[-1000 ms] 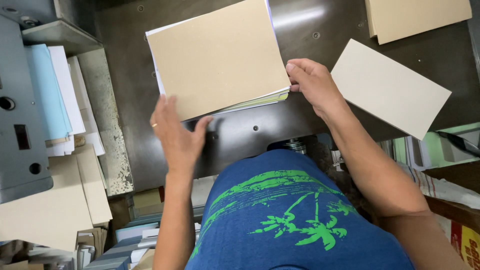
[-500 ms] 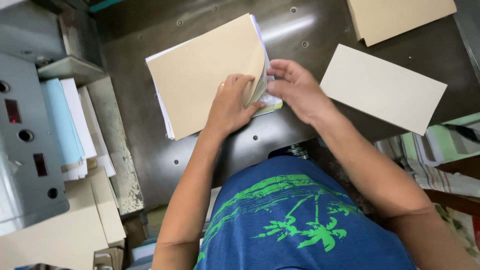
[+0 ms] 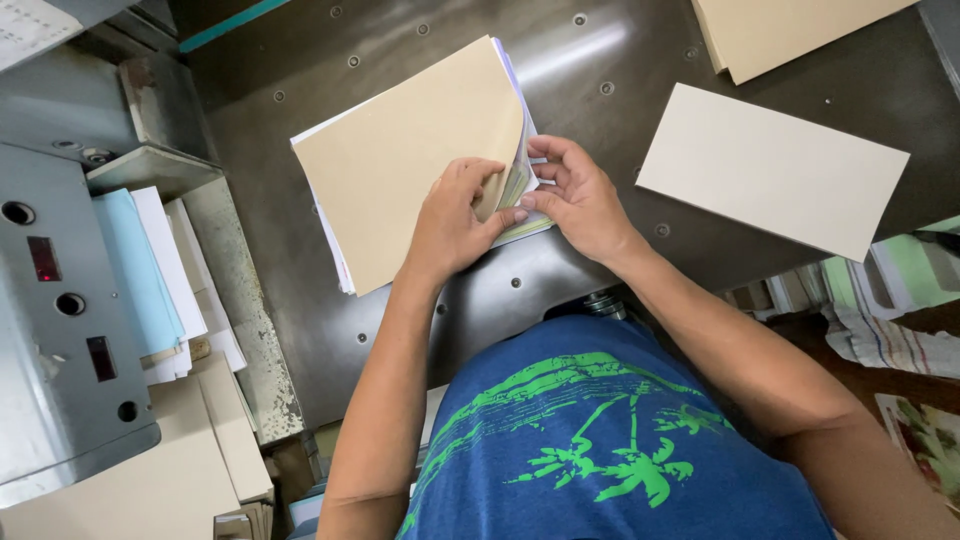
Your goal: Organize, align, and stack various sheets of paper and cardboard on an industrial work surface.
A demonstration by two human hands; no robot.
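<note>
- A dark grey metal worktable with small round holes fills the upper part of the view; light glares off it just beyond the fingers.
- To the left of the hands stands a grey machine panel with round knobs and small red displays, and beside it a pile of white and pale blue paper sheets.
- To the right of the fingers, well apart, lies a cream rectangular card sheet; farther off, at the top edge, a tan card stack runs out of view.
- A stack of paper topped by a tan cover sheet lies on the table directly under both hands.
- The left hand rests on the cover near its right edge, fingers bent, thumb and fingertips pinching that edge and curling it upward.
- The right hand sits just beside the stack's right edge, fingers half curled, thumb pressed against the exposed white and pale green sheet edges; the two thumbs nearly touch.
- Below the hands, a blue shirt with a green palm print.
</note>
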